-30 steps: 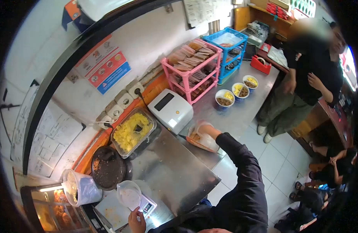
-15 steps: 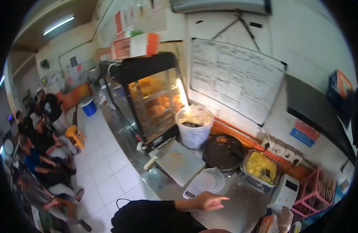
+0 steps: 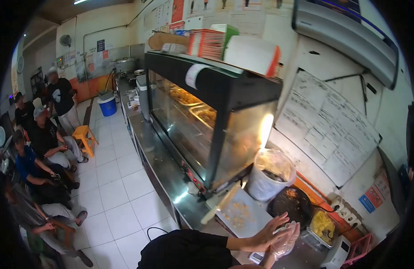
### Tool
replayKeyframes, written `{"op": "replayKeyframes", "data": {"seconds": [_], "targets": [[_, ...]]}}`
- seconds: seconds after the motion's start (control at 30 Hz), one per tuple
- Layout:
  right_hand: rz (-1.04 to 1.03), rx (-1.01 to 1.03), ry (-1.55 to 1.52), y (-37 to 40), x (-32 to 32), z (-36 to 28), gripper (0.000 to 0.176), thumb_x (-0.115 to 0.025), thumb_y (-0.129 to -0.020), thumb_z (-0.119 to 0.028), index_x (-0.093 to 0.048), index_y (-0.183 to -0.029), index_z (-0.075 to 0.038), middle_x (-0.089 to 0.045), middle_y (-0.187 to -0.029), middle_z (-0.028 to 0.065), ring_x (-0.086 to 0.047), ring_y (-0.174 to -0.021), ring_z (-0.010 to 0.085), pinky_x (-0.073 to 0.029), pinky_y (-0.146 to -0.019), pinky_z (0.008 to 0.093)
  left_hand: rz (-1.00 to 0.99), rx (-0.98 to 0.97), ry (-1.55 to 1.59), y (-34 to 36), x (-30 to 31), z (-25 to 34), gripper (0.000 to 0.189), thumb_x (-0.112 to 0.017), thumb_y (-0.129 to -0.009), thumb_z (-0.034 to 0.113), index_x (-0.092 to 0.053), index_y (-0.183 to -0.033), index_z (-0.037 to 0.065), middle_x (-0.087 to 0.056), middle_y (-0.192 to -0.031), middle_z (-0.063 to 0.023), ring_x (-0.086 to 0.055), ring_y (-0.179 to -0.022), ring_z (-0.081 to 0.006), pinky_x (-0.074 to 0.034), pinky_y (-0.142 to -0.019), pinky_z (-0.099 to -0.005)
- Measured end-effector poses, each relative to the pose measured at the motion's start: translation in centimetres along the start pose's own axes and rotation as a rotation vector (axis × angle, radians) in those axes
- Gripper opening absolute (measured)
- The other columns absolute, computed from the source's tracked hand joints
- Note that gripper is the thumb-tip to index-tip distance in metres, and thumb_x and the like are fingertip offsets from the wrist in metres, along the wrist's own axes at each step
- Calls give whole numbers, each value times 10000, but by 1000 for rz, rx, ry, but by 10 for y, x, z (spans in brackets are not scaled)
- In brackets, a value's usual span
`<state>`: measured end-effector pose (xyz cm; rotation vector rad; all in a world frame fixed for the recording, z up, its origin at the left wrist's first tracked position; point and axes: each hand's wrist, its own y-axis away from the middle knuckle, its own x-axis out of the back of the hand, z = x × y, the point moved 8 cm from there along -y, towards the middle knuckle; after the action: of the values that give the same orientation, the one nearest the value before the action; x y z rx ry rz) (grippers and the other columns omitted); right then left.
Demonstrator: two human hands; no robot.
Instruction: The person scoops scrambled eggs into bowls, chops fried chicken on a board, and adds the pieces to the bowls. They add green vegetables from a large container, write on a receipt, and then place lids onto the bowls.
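My left hand (image 3: 266, 236) is bare, its fingers stretched out and apart, reaching in from the lower middle. Right beside it my right hand (image 3: 286, 242) wears a clear plastic glove, with its fingers extended upward. The two hands overlap in this view, the left partly covering the gloved palm. Just behind them is a pale cutting board (image 3: 245, 214) with small crumbs on it. A knife (image 3: 218, 207) with a cream handle lies along the board's left side. Below my hands, a small part of the white scale (image 3: 256, 257) shows.
A lit glass food warmer (image 3: 207, 121) stands on the steel counter (image 3: 164, 172). Near its end are a white bucket (image 3: 272, 175), a dark round pan (image 3: 283, 204) and a metal tray of yellow food (image 3: 322, 226). Several people (image 3: 50, 139) sit or stand at the left.
My view has turned left, showing more of the warmer. My hands, apart before, have come together; the left hand's fingers have gone from pointing to spread.
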<state>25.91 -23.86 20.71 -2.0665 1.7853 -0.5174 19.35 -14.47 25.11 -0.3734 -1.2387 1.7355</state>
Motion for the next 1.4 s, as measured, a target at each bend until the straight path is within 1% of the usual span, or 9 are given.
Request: {"op": "replayKeyframes", "data": {"seconds": [0.37,0.47,0.57,0.77,0.9,0.97,1.07,1.23,1.4], "targets": [[-859,-86,240,99,-191,-54,852,-610,-836,-367,-87,-1469,-141,-295,-1416,206,-463,-1187,322,-467,-904,479,143,385,158,2,193,-120,502,-602,-747,15,-467,-1226,79,-521,-877,-122,-579,-747,-268,-466,-637,-333],[158,-216,-107,68,-143,-111,342,-601,-864,-267,-606,-623,-24,-607,-609,46,-501,-399,175,-333,-387,222,101,349,67,-12,225,-108,375,-556,-775,7,-485,-1139,70,-511,-786,-100,-571,-687,-270,-444,-582,-341],[-364,-342,-88,77,-179,-61,906,-622,-834,-254,21,-1469,-189,-313,-1401,187,-582,-1021,271,-578,-665,390,-65,204,102,0,214,-91,410,-583,-775,41,-472,-1168,67,-529,-883,-110,-592,-736,-291,-464,-582,-372],[-115,-447,-343,63,-186,19,344,-536,-679,51,-579,-1018,12,-640,-869,78,-618,-700,160,-489,-557,255,-606,70,83,8,243,-70,467,-629,-745,99,-482,-1186,62,-521,-1093,-121,-602,-875,-306,-502,-709,-384],[273,214,549,-22,-143,-23,178,-607,-806,-62,-574,-962,16,-558,-817,35,-548,-741,147,-443,-620,254,176,39,-3,-74,412,-49,109,-625,-806,86,-574,-897,54,-602,-781,-44,-589,-795,-150,-458,-664,-270],[375,494,633,-66,-157,-53,327,-591,-869,-81,-498,-1158,39,-319,-1287,162,-467,-1081,251,-484,-808,331,701,106,-164,-100,496,-71,164,-575,-856,87,-524,-1001,28,-578,-843,-51,-560,-750,-138,-447,-676,-266],[541,588,1059,-125,-184,-58,421,-599,-855,-133,-483,-1244,-19,-387,-1241,213,-436,-1146,346,-392,-936,436,644,98,-189,-153,543,-88,352,-540,-913,194,-394,-1185,24,-582,-876,-73,-564,-763,-161,-455,-711,-284],[-152,122,1057,-202,-220,99,393,-588,-835,-179,-548,-1196,-28,-516,-1138,169,-463,-1103,328,-357,-948,445,361,151,45,-196,532,-106,430,-553,-916,242,-362,-1224,10,-598,-758,-69,-543,-727,-111,-441,-685,-249],[-59,457,960,-195,-205,137,365,-622,-793,-324,-639,-1107,-138,-546,-1133,143,-526,-1056,311,-428,-895,440,275,125,230,-212,525,-100,438,-668,-827,119,-431,-1186,35,-602,-894,-41,-530,-727,-58,-431,-623,-207]]}}
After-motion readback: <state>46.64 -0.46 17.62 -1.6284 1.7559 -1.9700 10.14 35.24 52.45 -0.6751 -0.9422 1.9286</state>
